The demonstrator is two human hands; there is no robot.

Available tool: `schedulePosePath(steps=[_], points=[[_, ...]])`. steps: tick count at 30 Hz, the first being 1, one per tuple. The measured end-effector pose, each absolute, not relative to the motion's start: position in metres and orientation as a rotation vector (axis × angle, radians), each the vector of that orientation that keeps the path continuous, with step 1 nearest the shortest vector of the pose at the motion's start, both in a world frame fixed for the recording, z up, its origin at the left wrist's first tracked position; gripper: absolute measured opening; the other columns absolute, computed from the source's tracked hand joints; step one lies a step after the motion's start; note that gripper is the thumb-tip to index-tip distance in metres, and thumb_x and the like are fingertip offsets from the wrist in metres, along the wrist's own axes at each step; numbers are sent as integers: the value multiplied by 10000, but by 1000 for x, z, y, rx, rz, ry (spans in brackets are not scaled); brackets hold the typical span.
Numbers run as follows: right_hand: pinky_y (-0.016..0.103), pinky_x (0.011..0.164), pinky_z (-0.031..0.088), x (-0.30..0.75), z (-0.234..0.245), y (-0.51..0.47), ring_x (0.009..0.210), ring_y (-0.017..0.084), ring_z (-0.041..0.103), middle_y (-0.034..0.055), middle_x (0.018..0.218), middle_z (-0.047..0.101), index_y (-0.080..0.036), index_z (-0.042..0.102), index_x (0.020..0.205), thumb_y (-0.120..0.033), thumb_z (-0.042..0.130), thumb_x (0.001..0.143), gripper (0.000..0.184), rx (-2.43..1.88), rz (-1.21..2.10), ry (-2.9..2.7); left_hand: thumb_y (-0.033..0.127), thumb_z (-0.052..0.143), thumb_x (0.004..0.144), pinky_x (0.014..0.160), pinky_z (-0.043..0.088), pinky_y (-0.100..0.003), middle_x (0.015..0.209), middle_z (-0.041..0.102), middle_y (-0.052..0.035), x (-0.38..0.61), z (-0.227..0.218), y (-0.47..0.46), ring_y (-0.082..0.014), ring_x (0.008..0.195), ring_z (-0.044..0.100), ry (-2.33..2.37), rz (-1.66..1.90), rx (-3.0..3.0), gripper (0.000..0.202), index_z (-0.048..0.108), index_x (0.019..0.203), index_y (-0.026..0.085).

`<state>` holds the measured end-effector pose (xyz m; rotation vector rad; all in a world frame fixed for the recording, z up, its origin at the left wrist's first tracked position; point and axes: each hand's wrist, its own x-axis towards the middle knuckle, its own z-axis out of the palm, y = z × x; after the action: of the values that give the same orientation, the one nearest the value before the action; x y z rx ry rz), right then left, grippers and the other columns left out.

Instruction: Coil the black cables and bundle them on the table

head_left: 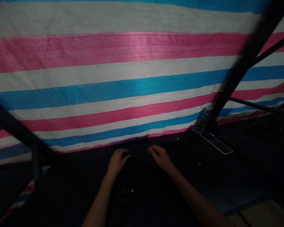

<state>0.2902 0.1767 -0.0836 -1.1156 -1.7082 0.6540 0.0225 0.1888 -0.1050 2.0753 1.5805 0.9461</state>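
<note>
My left hand (117, 161) is at the middle of the dark table, fingers curled in and the thumb pointing right. Whatever it grips is black and lost in the shadow. A short distance to the right, my right hand (161, 157) has its thumb and fingers brought together toward the left. What lies in that pinch cannot be made out either. Below and between the hands is a black mass with a small shiny metallic piece (127, 191) and thin curved lines, too dark to name.
A phone with a pale edge (216, 142) lies at the right, beside a clear plastic bottle (203, 119) leaning near a dark metal post (245, 67). A striped tarp (137, 85) hangs behind the table. Another dark post (16, 126) slants at left.
</note>
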Motion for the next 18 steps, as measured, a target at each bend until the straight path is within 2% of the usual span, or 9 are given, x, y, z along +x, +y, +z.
schedulePosePath(steps=[4, 7, 11, 14, 16, 18], points=[[345, 874, 517, 237, -95, 176, 958, 215, 670, 60, 1010, 719, -224, 729, 1008, -272, 604, 909, 166, -1033, 776, -1798, 359, 651, 853, 865, 504, -375, 946, 729, -59, 31, -102, 184, -260, 939, 659, 1549, 1015, 2043, 154, 732, 906, 240], [384, 911, 516, 220, -114, 177, 1004, 246, 666, 79, 1090, 717, -231, 708, 1121, -232, 714, 808, 313, -1034, 843, -1795, 372, 660, 842, 852, 512, -358, 919, 728, -56, 35, -101, 181, -250, 922, 666, 1543, 1090, 1980, 158, 730, 864, 232], [391, 869, 508, 223, -132, 178, 926, 257, 672, 80, 979, 734, -225, 730, 966, -179, 645, 819, 176, -1082, 858, -1721, 401, 621, 860, 844, 523, -356, 915, 746, -53, 34, -97, 181, -243, 887, 690, 1551, 1169, 1848, 216, 733, 894, 219], [340, 728, 502, 230, -133, 178, 753, 221, 653, 47, 819, 708, -214, 704, 954, -259, 574, 888, 152, -1108, 843, -1634, 485, 647, 835, 812, 540, -363, 868, 759, -52, 25, -93, 184, -250, 831, 707, 1534, 1185, 1753, 299, 744, 891, 207], [303, 641, 468, 233, -131, 177, 644, 190, 603, 10, 715, 652, -211, 674, 1014, -326, 509, 938, 215, -1122, 821, -1558, 603, 586, 851, 776, 555, -373, 839, 767, -75, 16, -91, 188, -260, 798, 719, 1523, 1199, 1686, 450, 747, 873, 183], [282, 582, 425, 234, -128, 176, 578, 172, 549, -18, 643, 581, -208, 643, 1043, -377, 454, 967, 265, -1131, 798, -1481, 717, 411, 892, 771, 569, -389, 856, 775, -118, 8, -92, 191, -275, 814, 736, 1482, 1238, 1573, 659, 744, 877, 149]])
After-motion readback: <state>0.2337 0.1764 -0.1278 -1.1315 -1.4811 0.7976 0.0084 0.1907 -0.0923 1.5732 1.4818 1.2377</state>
